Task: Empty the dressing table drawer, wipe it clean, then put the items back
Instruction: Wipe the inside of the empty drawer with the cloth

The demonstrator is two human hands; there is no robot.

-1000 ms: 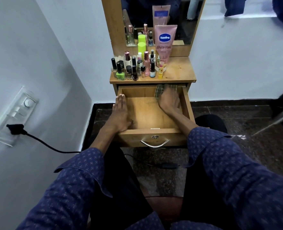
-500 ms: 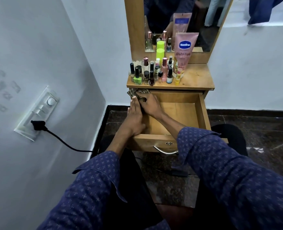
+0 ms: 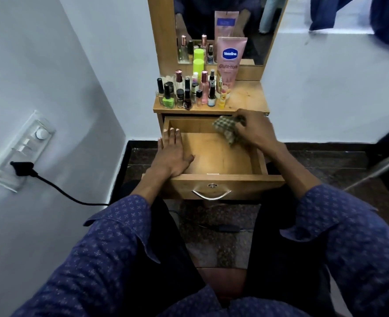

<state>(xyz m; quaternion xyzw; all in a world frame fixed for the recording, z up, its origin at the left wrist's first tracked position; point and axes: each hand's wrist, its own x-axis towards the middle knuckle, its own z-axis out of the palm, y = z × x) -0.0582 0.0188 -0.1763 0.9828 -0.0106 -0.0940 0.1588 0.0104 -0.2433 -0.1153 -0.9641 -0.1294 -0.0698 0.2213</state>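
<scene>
The wooden drawer (image 3: 221, 180) is pulled out and its inside holds no items. My left hand (image 3: 171, 155) lies flat with straight fingers on the drawer's left wall. My right hand (image 3: 252, 130) grips a checked green-brown cloth (image 3: 226, 129) at the drawer's back right corner, lifted a little above the floor of the drawer. Nail polishes and small bottles (image 3: 186, 93) stand crowded on the left of the table top (image 3: 246, 99), with a pink Vaseline tube (image 3: 230, 60) behind them against the mirror.
A white wall with a switch panel (image 3: 21, 151) and a black plug and cable (image 3: 51, 184) is close on the left. A dark stone floor (image 3: 339, 163) lies right of the table. My knees sit just under the drawer front and its metal handle (image 3: 211, 195).
My right hand has swept the cloth from the drawer's back left corner over to the back right corner. My left hand stays on the left wall.
</scene>
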